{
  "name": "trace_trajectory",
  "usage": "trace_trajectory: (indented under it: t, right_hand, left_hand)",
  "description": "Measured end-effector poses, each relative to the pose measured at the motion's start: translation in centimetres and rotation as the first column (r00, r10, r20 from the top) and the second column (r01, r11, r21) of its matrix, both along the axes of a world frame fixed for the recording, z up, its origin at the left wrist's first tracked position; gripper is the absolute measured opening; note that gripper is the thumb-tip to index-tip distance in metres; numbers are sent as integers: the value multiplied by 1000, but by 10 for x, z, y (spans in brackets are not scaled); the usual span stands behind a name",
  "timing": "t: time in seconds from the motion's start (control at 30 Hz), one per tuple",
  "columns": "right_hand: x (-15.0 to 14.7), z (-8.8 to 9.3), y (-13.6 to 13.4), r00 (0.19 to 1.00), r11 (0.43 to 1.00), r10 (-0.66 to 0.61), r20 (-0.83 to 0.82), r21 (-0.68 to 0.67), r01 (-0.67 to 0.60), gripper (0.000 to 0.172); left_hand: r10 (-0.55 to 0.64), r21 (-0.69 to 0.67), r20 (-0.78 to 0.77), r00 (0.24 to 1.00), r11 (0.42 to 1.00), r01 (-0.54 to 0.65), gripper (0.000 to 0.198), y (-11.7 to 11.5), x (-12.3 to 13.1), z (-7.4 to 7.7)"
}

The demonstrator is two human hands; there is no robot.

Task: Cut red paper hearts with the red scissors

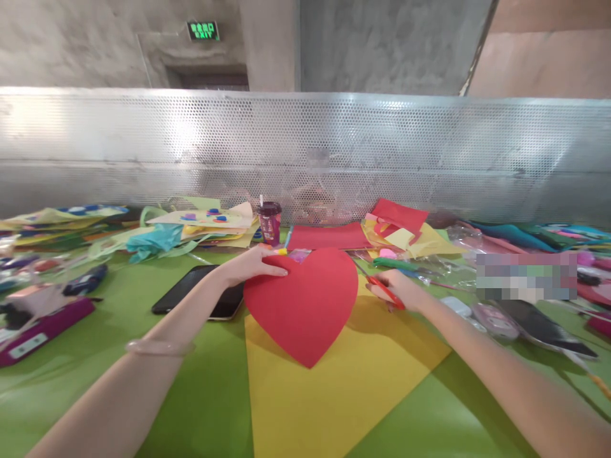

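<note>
A red paper heart (305, 305) is held up at its upper left lobe by my left hand (255, 266), thumb in front and fingers behind. My right hand (398, 292) grips a pair of scissors (389, 294) with red-orange handles, just right of the heart. The blades point up and left toward the heart's right edge; whether they touch it I cannot tell. Beneath the heart lies a sheet of yellow paper (305, 407) on the green table (205, 394). A dark tablet (186, 291) lies partly behind my left forearm.
Red sheets (329, 236) and a lidded purple cup (270, 224) stand at the back, before a perforated metal panel (334, 140). Paper piles (205, 222) are at the back left. A purple power strip (48, 331) is at left; a phone (544, 324) and pink case (496, 320) are at right.
</note>
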State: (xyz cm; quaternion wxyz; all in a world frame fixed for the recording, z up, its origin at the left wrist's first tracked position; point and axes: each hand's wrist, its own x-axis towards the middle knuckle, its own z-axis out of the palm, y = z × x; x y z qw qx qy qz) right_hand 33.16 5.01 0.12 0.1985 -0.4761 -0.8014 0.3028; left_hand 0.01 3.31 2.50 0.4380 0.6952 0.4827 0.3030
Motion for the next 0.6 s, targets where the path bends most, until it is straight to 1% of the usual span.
trace_trajectory:
  t: [0.13, 0.23, 0.33, 0.4, 0.6]
  right_hand:
    - [5, -2, 4, 999, 1000, 1, 39, 28, -2, 22]
    - [7, 0, 5, 999, 1000, -3, 53, 30, 2, 24]
    - [6, 3, 3, 999, 1000, -15, 31, -18, 15, 28]
    - [4, 5, 0, 1000, 999, -11, 13, -53, 12, 27]
    - [-4, 9, -8, 1000, 994, 4, 10, -111, -3, 25]
  left_hand:
    - [7, 31, -40, 999, 1000, -5, 35, -1, 0, 0]
    - [12, 24, -87, 996, 1000, -10, 38, -1, -1, -1]
    - [8, -11, -111, 994, 1000, -10, 40, -1, -1, -2]
    - [0, -29, -101, 995, 1000, -3, 40, -1, 0, -2]
    - [-2, -23, -98, 995, 1000, 0, 39, -1, 3, -2]
